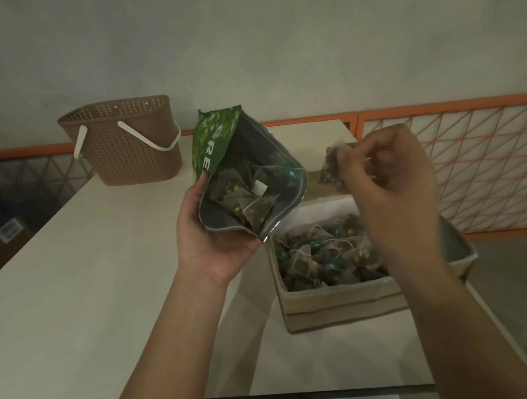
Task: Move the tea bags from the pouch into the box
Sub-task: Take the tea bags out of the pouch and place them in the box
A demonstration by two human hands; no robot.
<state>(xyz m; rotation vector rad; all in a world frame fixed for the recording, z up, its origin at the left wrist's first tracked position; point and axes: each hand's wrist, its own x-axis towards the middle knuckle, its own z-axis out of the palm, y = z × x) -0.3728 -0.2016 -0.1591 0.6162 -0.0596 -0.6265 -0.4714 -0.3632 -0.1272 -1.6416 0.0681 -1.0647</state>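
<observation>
My left hand [209, 234] grips the green pouch [214, 142] from below and tilts its open mouth toward me. Several pyramid tea bags [252, 197] lie inside it. My right hand [389, 173] is raised above the box's far side and pinches one tea bag [332, 167] between its fingertips. The cardboard box [341, 301] stands on the table under my right forearm, and several tea bags [317, 255] with green tags lie in it.
A brown perforated basket [126, 145] with white handles stands at the table's [69, 284] far left. An orange wire fence [479, 157] runs behind and to the right. The table's front edge is close to my body.
</observation>
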